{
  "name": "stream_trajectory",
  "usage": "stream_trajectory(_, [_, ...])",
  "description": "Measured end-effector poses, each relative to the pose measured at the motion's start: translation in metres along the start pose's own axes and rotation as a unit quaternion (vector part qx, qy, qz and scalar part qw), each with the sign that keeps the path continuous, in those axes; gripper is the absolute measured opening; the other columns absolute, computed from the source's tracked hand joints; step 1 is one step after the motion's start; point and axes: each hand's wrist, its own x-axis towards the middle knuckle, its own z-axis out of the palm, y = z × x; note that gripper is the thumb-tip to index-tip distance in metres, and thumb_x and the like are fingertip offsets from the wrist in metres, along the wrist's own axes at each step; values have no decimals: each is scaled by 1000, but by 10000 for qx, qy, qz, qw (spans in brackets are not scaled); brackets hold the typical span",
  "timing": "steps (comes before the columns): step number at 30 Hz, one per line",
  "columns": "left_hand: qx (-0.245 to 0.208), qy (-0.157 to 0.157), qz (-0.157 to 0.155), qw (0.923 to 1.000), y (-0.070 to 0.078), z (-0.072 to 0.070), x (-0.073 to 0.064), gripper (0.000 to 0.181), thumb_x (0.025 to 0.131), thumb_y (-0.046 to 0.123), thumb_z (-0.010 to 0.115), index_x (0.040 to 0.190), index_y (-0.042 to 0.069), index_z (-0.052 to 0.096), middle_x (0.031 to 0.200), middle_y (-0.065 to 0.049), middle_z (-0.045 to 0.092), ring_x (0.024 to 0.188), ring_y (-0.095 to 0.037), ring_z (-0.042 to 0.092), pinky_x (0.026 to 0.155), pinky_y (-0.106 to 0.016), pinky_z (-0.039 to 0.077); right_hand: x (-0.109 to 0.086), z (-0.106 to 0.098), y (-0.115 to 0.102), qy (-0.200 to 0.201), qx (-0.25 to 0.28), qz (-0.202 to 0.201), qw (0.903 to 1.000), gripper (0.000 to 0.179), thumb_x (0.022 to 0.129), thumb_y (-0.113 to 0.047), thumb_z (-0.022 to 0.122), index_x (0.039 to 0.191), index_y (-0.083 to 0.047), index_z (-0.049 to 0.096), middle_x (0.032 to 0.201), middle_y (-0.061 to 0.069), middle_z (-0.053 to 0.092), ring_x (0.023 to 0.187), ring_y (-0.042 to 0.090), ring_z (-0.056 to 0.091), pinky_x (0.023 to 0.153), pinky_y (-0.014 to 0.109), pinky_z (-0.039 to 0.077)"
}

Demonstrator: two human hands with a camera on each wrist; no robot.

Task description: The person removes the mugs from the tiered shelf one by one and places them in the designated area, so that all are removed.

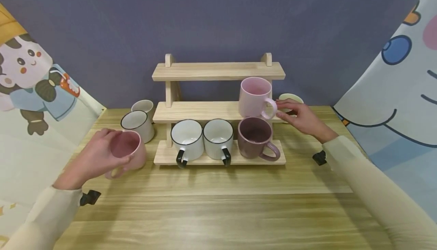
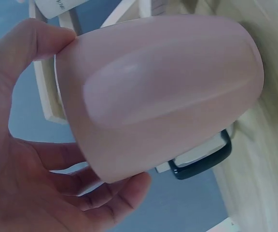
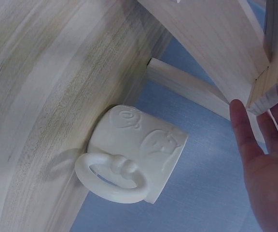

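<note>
My left hand [image 1: 99, 157] grips a pink mug [image 1: 138, 155] by its rim, thumb on one side and fingers on the other. In the left wrist view that mug [image 2: 168, 96] fills the middle, its base close to the table. My right hand [image 1: 302, 119] has its fingers extended beside the handle of a light pink mug [image 1: 250, 100] on the middle shelf; whether they touch it I cannot tell. In the right wrist view the fingers are by the shelf end [image 3: 269, 94]. Behind the right hand stands a cream mug [image 3: 134, 150] with raised figures.
A three-tier wooden rack [image 1: 218, 71] stands before a blue-grey backdrop. Its bottom shelf bears two white black-rimmed mugs [image 1: 187, 140] and a dark mauve mug [image 1: 254, 138]. Left of the rack are another black-rimmed white mug [image 1: 138, 125] and a pale cup [image 1: 142, 106].
</note>
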Motion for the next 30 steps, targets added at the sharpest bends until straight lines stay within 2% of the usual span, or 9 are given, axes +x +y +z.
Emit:
stream_trajectory(9, [-29, -327, -21, 9995, -1, 7, 2, 70, 64, 33, 84, 110, -13, 58, 103, -26, 55, 88, -37, 53, 69, -49, 46, 0, 0, 0, 36, -28, -77, 10000, 26, 91, 0, 61, 116, 5, 63, 126, 20, 54, 116, 31, 49, 76, 16, 45])
stream_trajectory(17, [-87, -472, -76, 9988, -2, 5, 4, 68, 68, 29, 83, 114, -12, 55, 103, -26, 58, 89, -38, 54, 71, -49, 45, 0, 1, 1, 18, -35, 39, 10000, 28, 91, -3, 61, 118, 4, 62, 128, 19, 54, 117, 29, 48, 77, 17, 45])
stream_trajectory(25, [-102, -372, -324, 9987, -9, 0, 2, 82, 66, 40, 85, 119, -12, 50, 112, -30, 50, 98, -43, 47, 75, -56, 41, -2, 0, 0, 31, -27, 56, 10000, 28, 91, -3, 61, 119, 4, 62, 127, 19, 54, 116, 30, 48, 77, 14, 44])
stream_trajectory(30, [36, -376, -393, 9985, -16, -4, -1, 83, 66, 35, 86, 121, -14, 48, 114, -32, 48, 98, -46, 44, 76, -58, 39, -1, 0, -1, 52, -9, 48, 10000, 28, 91, -2, 61, 118, 5, 62, 127, 20, 54, 115, 30, 49, 76, 11, 43])
